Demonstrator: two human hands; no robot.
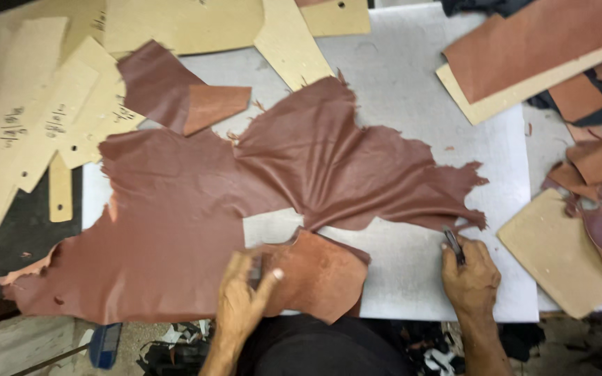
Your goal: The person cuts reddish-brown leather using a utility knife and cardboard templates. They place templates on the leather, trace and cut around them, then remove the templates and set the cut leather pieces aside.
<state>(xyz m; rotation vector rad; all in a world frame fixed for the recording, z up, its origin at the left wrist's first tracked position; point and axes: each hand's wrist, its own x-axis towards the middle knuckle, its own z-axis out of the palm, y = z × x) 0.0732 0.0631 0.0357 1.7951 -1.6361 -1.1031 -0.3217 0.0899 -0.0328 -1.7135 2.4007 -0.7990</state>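
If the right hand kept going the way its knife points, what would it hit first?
The right hand holds a small dark knife pointing up and slightly left. Just past its tip lies the ragged lower edge of the large brown leather hide, so it likely meets that first.

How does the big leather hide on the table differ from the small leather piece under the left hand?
The big hide sprawls across most of the grey table, with ragged, torn-looking edges; the small piece covers only a patch near the front edge and has smoother, cut edges. The big hide looks dark maroon, the small piece lighter and more orange-brown. The left hand touches the small piece. Both lie flat.
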